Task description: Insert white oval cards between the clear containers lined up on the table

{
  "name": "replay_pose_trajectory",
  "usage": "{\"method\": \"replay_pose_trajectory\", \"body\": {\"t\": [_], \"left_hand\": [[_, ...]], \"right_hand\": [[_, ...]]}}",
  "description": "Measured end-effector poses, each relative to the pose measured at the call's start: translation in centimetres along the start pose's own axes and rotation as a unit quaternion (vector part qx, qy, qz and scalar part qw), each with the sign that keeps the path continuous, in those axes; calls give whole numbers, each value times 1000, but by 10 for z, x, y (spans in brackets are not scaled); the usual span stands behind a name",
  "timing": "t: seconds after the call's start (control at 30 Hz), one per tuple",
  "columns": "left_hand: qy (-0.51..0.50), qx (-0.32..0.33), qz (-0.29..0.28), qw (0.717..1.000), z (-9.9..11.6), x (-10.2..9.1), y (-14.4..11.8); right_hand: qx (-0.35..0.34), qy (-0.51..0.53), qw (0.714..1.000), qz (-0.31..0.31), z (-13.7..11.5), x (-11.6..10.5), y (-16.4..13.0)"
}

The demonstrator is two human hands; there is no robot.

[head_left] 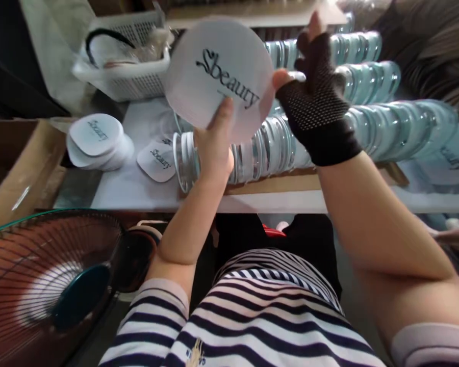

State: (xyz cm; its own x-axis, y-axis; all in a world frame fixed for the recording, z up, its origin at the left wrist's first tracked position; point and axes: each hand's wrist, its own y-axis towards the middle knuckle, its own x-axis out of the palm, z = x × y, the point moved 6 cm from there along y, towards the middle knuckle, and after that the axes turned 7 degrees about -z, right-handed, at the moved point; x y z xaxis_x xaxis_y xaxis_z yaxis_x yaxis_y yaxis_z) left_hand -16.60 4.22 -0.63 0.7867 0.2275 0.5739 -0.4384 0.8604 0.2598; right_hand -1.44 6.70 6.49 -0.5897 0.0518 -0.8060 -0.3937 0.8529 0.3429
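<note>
Both hands hold up one round white disc (218, 76) printed "Sbeauty" above the table. My left hand (214, 148) grips its lower edge, thumb on the face. My right hand (315, 97), in a black fingerless mesh glove, pinches its right edge. Behind and below the disc lie long rows of round clear-rimmed lids (367, 127) standing on edge. A stack of white printed labels (95, 140) and another loose label (156, 160) lie on the white tabletop (137, 188) to the left.
A white plastic basket (126, 76) with a black cable stands at the back left. A cardboard box (19, 168) sits at the left edge. An electric fan (49, 290) stands low at the left, beside my striped shirt.
</note>
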Motion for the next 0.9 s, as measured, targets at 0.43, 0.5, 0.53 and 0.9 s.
{"method": "replay_pose_trajectory", "body": {"t": [0.43, 0.5, 0.53, 0.9], "left_hand": [[-41, 51, 5, 998, 28, -30, 5], [-16, 87, 28, 996, 49, -59, 26], [4, 89, 30, 996, 55, -74, 37], [-87, 33, 30, 995, 12, -112, 67]], "right_hand": [[13, -31, 981, 189, -12, -25, -46], [2, -64, 985, 159, -14, -33, -69], [-2, -83, 991, 108, -17, -31, -81], [79, -226, 940, -241, -51, 76, -62]]}}
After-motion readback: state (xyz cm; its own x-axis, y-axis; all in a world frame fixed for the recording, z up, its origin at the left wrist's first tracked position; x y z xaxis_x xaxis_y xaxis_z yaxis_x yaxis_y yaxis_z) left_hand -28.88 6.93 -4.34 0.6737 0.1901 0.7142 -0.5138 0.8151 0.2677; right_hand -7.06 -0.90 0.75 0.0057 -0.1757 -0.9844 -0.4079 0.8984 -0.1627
